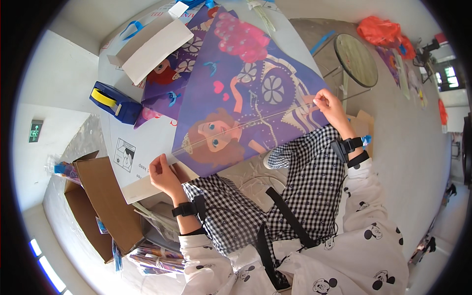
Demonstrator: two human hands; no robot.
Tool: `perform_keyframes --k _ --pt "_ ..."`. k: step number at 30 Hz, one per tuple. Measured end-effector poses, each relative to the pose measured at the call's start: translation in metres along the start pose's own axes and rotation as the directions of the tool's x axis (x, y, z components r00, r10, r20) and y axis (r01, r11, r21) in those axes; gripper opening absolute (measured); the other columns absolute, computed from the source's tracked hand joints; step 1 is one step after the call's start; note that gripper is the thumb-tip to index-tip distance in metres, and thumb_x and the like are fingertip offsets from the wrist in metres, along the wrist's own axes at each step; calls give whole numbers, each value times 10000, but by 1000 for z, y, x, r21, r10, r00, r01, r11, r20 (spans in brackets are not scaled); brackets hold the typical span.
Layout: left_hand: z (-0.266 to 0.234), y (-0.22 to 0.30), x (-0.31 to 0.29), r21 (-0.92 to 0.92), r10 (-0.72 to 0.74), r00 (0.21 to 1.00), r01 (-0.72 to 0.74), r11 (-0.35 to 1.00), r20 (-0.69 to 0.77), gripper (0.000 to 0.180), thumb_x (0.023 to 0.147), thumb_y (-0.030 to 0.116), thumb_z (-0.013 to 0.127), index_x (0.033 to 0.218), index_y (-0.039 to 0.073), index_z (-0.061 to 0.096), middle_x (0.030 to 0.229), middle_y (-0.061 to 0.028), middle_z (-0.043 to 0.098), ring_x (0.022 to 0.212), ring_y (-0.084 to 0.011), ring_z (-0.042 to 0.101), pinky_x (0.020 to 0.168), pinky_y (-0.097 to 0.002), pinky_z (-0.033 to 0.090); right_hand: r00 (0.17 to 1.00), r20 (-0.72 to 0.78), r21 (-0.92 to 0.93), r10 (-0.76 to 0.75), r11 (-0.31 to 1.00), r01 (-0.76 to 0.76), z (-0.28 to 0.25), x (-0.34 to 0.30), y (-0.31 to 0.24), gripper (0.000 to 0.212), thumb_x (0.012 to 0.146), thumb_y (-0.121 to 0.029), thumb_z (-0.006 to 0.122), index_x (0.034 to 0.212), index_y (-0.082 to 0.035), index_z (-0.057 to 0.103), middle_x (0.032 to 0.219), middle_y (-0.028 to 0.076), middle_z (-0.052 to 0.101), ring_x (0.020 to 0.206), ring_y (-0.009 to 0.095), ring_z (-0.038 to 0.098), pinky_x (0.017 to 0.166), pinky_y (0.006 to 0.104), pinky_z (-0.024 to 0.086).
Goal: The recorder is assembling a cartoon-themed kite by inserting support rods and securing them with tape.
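Note:
A large purple kite sheet printed with a cartoon princess lies across the white board in front of me, overhanging my lap. A thin pale rod runs over it from the lower left corner to the right edge. My right hand pinches the rod's end at that right edge. Just below the sheet's lower left corner, my left hand is closed with fingertips together; anything in them is too small to make out. More purple printed sheets lie partly under the large one.
On the board are a blue tape dispenser with yellow tape and an open white box. A round stool stands at the right, near red plastic bags. An open cardboard box and bundled sheets lie at lower left.

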State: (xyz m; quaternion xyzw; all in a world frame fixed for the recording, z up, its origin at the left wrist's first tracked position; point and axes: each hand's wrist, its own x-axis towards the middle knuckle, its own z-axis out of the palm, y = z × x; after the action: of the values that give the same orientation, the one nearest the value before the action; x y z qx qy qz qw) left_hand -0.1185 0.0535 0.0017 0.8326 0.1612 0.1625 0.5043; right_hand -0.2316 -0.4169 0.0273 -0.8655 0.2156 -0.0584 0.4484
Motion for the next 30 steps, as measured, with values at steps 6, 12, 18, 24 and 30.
perform_keyframes --k 6,12,18,24,30 --pt "1 3 -1 -2 -14 1000 14 1000 4 178 897 162 688 845 -6 664 717 1 616 620 -72 493 562 -235 414 997 45 105 62 992 -67 -7 -3 -3 95 943 -104 586 948 -44 512 807 12 545 705 96 525 647 239 439" --pt "0 2 0 -40 -42 999 42 998 1 168 898 149 687 839 -6 659 714 4 612 615 -63 485 554 -224 403 993 105 201 47 977 -68 -20 -9 -14 81 936 -78 576 967 -37 514 856 2 554 697 92 517 647 235 441" --pt "0 -4 1 -38 -15 1000 15 999 -12 171 898 155 688 840 -4 662 719 3 614 622 -65 492 562 -221 409 996 23 112 83 990 -85 -17 -11 -20 117 907 -43 592 1008 -17 539 821 18 591 675 89 548 622 227 452" --pt "1 -4 0 -29 -21 1000 21 999 -8 178 897 167 690 849 -3 668 732 -1 625 639 -72 504 584 -230 426 995 -25 86 100 992 -97 -7 0 -4 52 885 -37 609 894 5 579 767 36 635 620 93 573 583 236 460" --pt "0 -15 2 -50 -60 998 61 997 5 175 895 167 692 847 -1 670 738 -3 629 642 -78 510 602 -233 436 994 -71 -11 78 997 -79 9 2 6 63 872 -35 630 881 -4 577 761 63 644 647 131 589 616 267 478"
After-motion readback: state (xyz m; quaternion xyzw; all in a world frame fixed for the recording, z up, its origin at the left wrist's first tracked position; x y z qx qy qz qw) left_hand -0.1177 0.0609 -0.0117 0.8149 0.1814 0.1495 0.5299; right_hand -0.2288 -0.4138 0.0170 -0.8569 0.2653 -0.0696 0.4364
